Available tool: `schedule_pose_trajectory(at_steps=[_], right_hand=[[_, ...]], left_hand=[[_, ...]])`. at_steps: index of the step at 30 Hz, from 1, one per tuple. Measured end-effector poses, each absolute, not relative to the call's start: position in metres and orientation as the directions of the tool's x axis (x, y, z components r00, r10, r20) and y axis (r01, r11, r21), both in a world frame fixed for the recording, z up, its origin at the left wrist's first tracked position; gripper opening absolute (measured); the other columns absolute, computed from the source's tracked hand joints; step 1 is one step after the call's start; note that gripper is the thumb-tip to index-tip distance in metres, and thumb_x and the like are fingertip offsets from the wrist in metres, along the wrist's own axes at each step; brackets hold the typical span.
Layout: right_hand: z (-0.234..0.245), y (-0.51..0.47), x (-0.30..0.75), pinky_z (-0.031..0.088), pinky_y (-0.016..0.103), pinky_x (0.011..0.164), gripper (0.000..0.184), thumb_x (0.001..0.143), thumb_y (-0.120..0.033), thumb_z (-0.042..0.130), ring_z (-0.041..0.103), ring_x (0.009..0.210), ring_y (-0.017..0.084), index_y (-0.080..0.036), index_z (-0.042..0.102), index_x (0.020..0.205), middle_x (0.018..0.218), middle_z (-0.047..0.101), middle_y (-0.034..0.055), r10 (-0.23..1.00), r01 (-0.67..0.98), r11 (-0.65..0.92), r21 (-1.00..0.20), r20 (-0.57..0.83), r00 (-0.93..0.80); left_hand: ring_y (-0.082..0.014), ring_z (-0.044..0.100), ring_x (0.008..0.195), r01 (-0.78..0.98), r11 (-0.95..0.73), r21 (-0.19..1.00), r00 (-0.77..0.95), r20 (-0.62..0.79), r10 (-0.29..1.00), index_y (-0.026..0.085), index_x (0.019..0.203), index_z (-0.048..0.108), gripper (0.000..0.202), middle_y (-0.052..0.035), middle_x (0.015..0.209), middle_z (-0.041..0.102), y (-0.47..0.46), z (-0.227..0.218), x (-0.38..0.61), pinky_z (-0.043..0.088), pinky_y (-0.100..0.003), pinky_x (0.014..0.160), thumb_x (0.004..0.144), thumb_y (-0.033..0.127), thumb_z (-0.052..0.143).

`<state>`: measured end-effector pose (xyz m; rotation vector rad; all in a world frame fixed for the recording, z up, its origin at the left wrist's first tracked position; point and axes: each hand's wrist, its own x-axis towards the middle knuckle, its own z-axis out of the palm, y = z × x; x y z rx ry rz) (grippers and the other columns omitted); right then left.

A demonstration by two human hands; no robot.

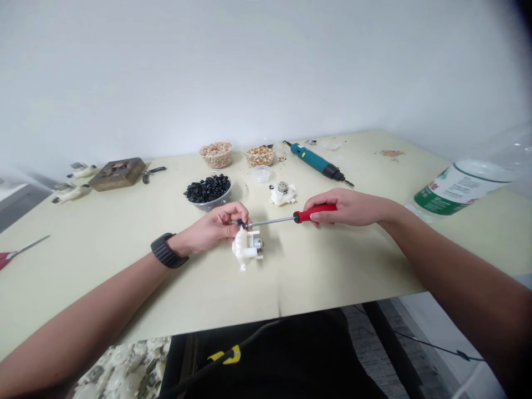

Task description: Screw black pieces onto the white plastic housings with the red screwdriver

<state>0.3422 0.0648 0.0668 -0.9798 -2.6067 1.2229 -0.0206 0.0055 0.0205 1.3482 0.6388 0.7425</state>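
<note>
My left hand [219, 226] pinches a white plastic motor housing [241, 247] by its upper end, where a small black part [240, 223] sits. A silvery motor [258, 244] shows on the housing's right side. My right hand [344, 207] is wrapped round the red handle of a screwdriver [306, 214]. Its metal shaft runs level to the left, and the tip meets the housing beside the black part. Exactly what the tip touches is too small to tell. Behind the screwdriver, a second white motor housing [283, 193] lies on the table.
Beyond my left hand stands a bowl of black caps [208, 190]. Two tubs of small parts [216, 155] [260, 155] and a teal electric screwdriver [315, 161] lie farther back. A large plastic bottle [451, 188] is right; a metal block [117, 173] and scissors [25, 249] are left.
</note>
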Motion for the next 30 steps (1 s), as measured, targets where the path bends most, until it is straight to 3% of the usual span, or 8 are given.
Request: schedule_pose_trajectory(at_steps=[6, 8, 10, 12, 18, 30], right_hand=[[0.067, 0.063, 0.34, 0.044, 0.033, 0.069, 0.042, 0.102, -0.064, 0.06, 0.059, 0.073, 0.02, -0.025, 0.075, 0.097, 0.085, 0.071, 0.0026, 0.582, 0.531, 0.48, -0.698, -0.199, -0.788], [0.065, 0.062, 0.34, 0.044, 0.032, 0.068, 0.038, 0.093, -0.062, 0.074, 0.059, 0.074, 0.02, -0.025, 0.07, 0.099, 0.089, 0.07, 0.0014, 0.621, 0.548, 0.47, -0.691, -0.182, -0.762], [0.062, 0.061, 0.339, 0.043, 0.031, 0.067, 0.045, 0.08, -0.058, 0.088, 0.059, 0.075, 0.019, -0.026, 0.065, 0.101, 0.094, 0.068, -0.0002, 0.678, 0.571, 0.444, -0.69, -0.158, -0.718], [0.06, 0.061, 0.339, 0.042, 0.03, 0.065, 0.048, 0.075, -0.055, 0.092, 0.058, 0.075, 0.018, -0.026, 0.062, 0.098, 0.095, 0.067, -0.001, 0.709, 0.576, 0.416, -0.704, -0.145, -0.69], [0.059, 0.064, 0.342, 0.04, 0.03, 0.062, 0.042, 0.083, -0.058, 0.087, 0.057, 0.069, 0.017, -0.024, 0.065, 0.093, 0.084, 0.067, -0.0015, 0.687, 0.532, 0.368, -0.762, -0.162, -0.708], [0.06, 0.059, 0.337, 0.045, 0.033, 0.069, 0.041, 0.082, -0.059, 0.084, 0.062, 0.079, 0.022, -0.026, 0.067, 0.101, 0.097, 0.072, 0.0023, 0.732, 0.598, 0.5, -0.627, -0.064, -0.678]], left_hand=[[-0.0098, 0.064, 0.068, -0.105, 0.058, 0.993, 0.62, 0.02, 0.784, 0.016, 0.099, 0.066, 0.038, -0.0041, 0.091, 0.074, 0.007, 0.021, -0.021, 0.048, -0.018, 0.06, 0.085, 0.04, 0.092], [-0.01, 0.065, 0.068, -0.11, 0.05, 0.993, 0.62, 0.03, 0.784, 0.016, 0.099, 0.066, 0.038, -0.004, 0.091, 0.074, 0.007, 0.021, -0.022, 0.049, -0.018, 0.061, 0.085, 0.039, 0.093], [-0.01, 0.065, 0.069, -0.104, 0.045, 0.994, 0.62, 0.029, 0.784, 0.016, 0.099, 0.067, 0.037, -0.0039, 0.092, 0.074, 0.008, 0.022, -0.022, 0.049, -0.018, 0.061, 0.085, 0.037, 0.093], [-0.01, 0.065, 0.07, -0.103, 0.054, 0.993, 0.617, 0.021, 0.786, 0.016, 0.099, 0.067, 0.036, -0.0037, 0.092, 0.074, 0.008, 0.022, -0.023, 0.05, -0.018, 0.062, 0.085, 0.036, 0.092], [-0.0103, 0.067, 0.071, -0.151, 0.083, 0.985, 0.626, 0.03, 0.78, 0.016, 0.1, 0.068, 0.036, -0.0042, 0.092, 0.075, 0.006, 0.02, -0.02, 0.05, -0.018, 0.063, 0.085, 0.037, 0.093], [-0.0132, 0.071, 0.076, -0.136, 0.089, 0.987, 0.611, 0.012, 0.791, 0.016, 0.098, 0.068, 0.031, -0.0062, 0.094, 0.077, 0.009, 0.014, -0.02, 0.053, -0.02, 0.067, 0.086, 0.03, 0.092]])
